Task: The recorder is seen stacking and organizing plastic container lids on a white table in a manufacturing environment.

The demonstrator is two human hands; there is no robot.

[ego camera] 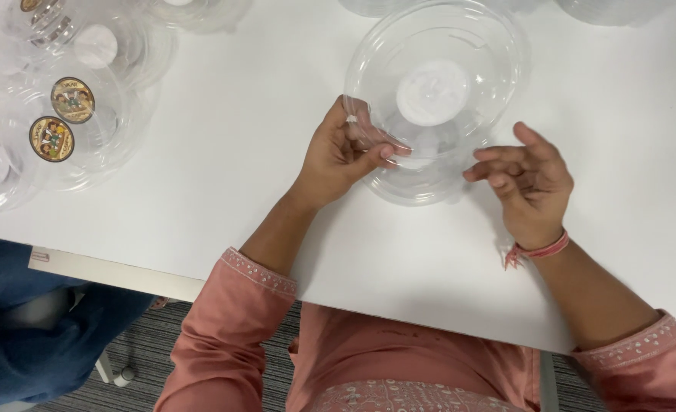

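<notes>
Left hand (343, 152) pinching the near rim of the clear round plastic lid (433, 99), tilted up off the white table (238, 152). Right hand (527, 179) just right of it, fingers loose, holding nothing. Left of the lid, clear stickered lids (70, 114) piled up; this one looks bare so far.

Your left hand (343, 152) on the near-left rim of the lidded bowl (434, 99) at the table's (238, 175) middle, your right hand (529, 179) just right of it, stacked containers (63, 114) far left, another person's leg (25, 320) below the table's left edge.
</notes>
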